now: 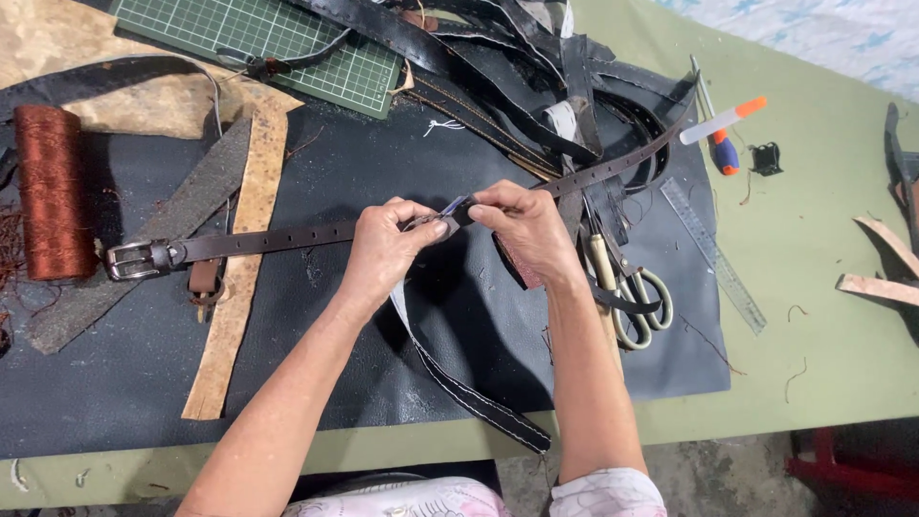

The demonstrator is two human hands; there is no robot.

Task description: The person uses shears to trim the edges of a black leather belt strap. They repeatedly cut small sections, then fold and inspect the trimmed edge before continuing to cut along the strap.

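A dark brown leather belt (268, 239) with a silver buckle (129, 259) lies across a black leather sheet (115, 383). My left hand (388, 251) and my right hand (525, 225) pinch the belt at its middle, together with the end of a black stitched strap (479, 402) that trails toward the table's near edge. The fingertips of both hands meet over a small bluish piece at the join. The belt's far end with its holes runs up to the right.
A spool of copper-coloured thread (53, 191) lies at the left. Tan leather strips (239, 278), a green cutting mat (278, 43), a heap of black straps (536, 67), scissors (632, 292), a clear ruler (713, 251) and a knife (725, 120) surround the hands.
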